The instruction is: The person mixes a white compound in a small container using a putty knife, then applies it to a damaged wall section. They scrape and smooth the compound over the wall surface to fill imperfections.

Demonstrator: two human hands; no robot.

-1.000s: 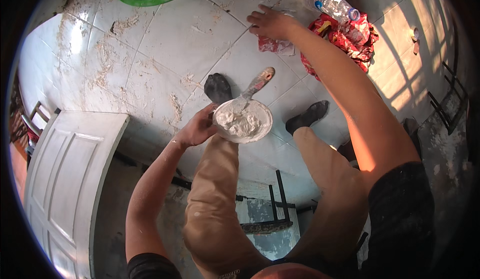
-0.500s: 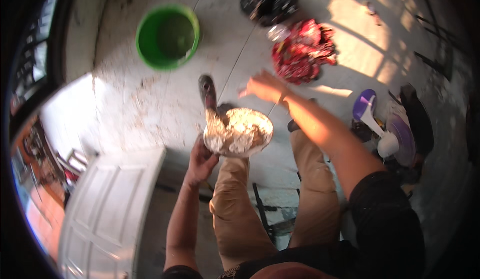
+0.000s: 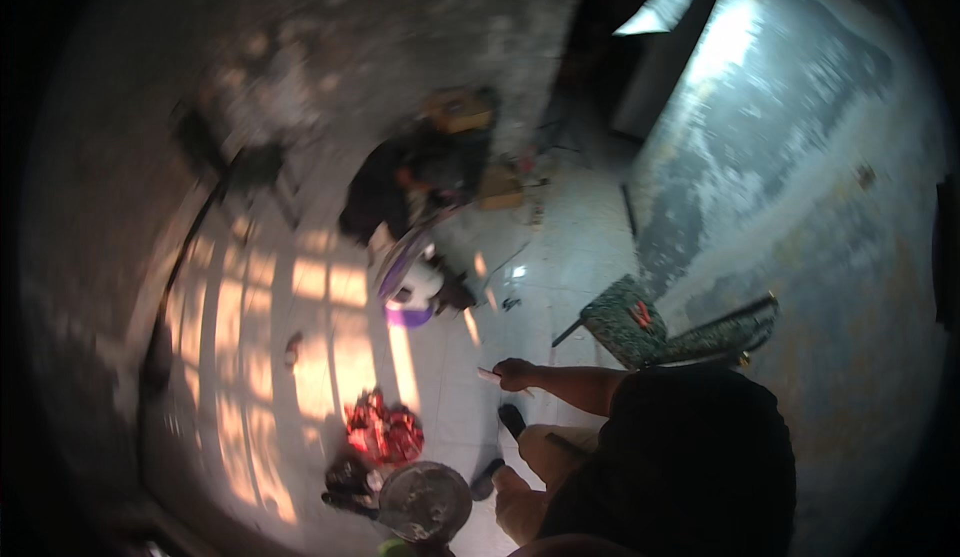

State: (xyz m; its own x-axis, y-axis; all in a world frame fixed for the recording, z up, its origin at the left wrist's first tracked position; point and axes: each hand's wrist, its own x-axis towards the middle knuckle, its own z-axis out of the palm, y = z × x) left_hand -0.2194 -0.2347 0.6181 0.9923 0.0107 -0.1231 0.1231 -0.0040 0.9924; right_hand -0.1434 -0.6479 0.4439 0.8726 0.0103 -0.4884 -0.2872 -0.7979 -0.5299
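My right hand (image 3: 515,374), at the end of the bent right arm, is closed around a thin, pale, slightly pinkish stick-like object (image 3: 488,374); its kind is too small and blurred to make out. It hangs over the tiled floor, above and beyond my knees. My left hand is out of the picture, and so is the dish of whitish paste that it held in the earlier frame. A camouflage-patterned folding chair (image 3: 612,319) stands close to the right forearm, with a red tool-like thing (image 3: 641,314) lying on its seat.
Another person (image 3: 385,192) crouches at the back near cardboard boxes (image 3: 500,187). A purple and white fan (image 3: 415,282) lies by them. Nearer are a crumpled red bag (image 3: 385,429), a black bag (image 3: 347,479) and a round grey tub (image 3: 425,502). A dark chair (image 3: 255,167) stands far left.
My view has swung far to the right, bringing in the other person, the camouflage chair and the wall. The left hand with its dish and trowel has left the picture. My right hand, earlier stretched out, now grips something thin.
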